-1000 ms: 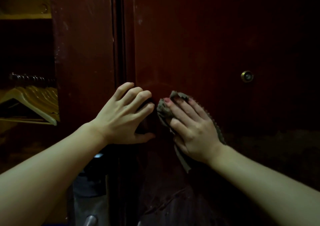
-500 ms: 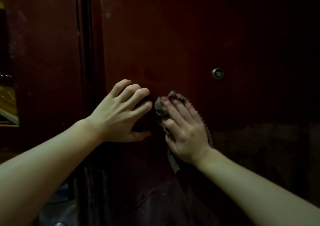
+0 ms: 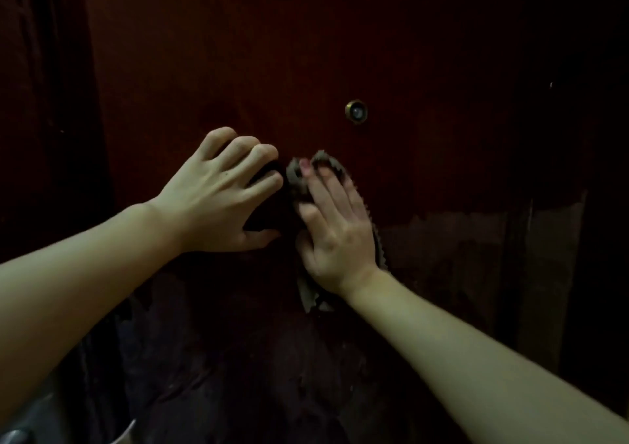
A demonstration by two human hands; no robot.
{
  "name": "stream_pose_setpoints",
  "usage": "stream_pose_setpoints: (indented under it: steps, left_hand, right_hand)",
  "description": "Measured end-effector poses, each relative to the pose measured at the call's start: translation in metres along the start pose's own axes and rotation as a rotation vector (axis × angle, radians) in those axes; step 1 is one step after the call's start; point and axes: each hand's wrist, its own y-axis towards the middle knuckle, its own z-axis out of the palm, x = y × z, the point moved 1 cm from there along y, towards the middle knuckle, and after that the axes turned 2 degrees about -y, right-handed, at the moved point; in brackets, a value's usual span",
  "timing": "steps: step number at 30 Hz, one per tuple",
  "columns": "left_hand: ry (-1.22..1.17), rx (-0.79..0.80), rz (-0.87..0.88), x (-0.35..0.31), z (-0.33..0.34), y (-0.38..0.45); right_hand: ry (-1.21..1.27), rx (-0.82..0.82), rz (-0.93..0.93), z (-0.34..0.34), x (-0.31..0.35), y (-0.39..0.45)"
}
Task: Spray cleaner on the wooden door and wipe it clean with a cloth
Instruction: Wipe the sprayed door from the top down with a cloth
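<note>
Right hand (image 3: 335, 229) laid flat with straight fingers on a grey-brown cloth (image 3: 308, 295), pressing it against the dark red wooden door (image 3: 238, 69) just below and left of the brass peephole (image 3: 356, 111); cloth's zigzag edge showing past the fingertips and a tail hanging under the wrist. Left hand (image 3: 221, 198) just beside it, fingers bent with tips and thumb braced on the door, holding nothing. Against half a second ago: both hands in the same pose and still side by side, peephole now further right in view, and the doorframe edge slid almost out on the left.
</note>
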Motion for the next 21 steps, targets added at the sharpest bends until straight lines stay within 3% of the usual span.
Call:
stream_pose_setpoints:
  steps: [6,14,21]
  left_hand:
    - [-0.032,0.011,0.06,-0.023,0.007,0.016]
    - [-0.028,-0.036,0.026,-0.047,0.018,0.051]
    - [-0.04,-0.012,0.092,-0.064,0.027,0.065]
  right_hand:
    - [-0.026,0.097,-0.137,-0.009,-0.018,-0.051]
    - [-0.011,-0.012,0.002,-0.021,-0.052,-0.017]
    - [-0.027,0.067,-0.11,-0.028,-0.073,-0.06]
